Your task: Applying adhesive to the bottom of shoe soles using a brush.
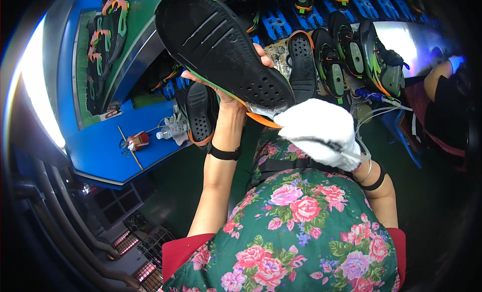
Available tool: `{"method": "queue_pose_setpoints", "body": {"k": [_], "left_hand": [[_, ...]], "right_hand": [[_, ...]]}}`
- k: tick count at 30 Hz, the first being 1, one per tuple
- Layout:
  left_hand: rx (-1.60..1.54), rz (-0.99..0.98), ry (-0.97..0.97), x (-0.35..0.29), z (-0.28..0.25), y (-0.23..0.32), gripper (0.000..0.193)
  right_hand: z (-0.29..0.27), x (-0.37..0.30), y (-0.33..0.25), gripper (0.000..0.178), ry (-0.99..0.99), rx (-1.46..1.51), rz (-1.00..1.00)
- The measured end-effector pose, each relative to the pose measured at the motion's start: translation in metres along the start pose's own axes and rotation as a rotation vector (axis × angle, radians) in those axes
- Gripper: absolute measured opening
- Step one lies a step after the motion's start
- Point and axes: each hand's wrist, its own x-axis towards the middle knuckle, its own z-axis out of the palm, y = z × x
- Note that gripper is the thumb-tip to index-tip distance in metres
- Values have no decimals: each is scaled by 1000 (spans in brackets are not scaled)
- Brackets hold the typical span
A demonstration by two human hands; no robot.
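Fingers [263, 56] of the left hand [222, 93] curl over the right edge of a large black sole [226, 46], while the thumb lies along its opposite edge, so the grip is closed around it. The sole is held up from the centre toward eleven o'clock, toe outward and heel toward five. Carried from below, it seems well supported, and its slotted, perforated face stays uncovered. An orange strip [263, 121] sticks out below the heel.

At four o'clock from centre, the right hand [329, 134] is wrapped in white material beside the heel; it may be a glove or a folded cloth, and its fingers are hidden, so how far open they are, or whether they grip anything, cannot be told.

Counting the perforated black soles gives three: the one held, a second sole [303, 66] at one o'clock, and a third sole [199, 111] at ten. Three shoes [346, 46] stand close together at one to two o'clock, apparently lined up to save room. On the blue table [100, 154] at nine o'clock are one clear bottle [173, 130], one small red box [136, 141] and one thin stick [135, 159]. Two black bands [224, 153] circle the forearms, one each.
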Motion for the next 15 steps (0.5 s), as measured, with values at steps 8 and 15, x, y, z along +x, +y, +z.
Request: {"method": "queue_pose_setpoints", "body": {"k": [8,15], "left_hand": [[50,50,32,6,-3,0,141],[117,44,-36,8,-23,3,141]], "right_hand": [[-4,-4,2,13,64,74,94],[-5,-6,1,24,31,-41,28]]}}
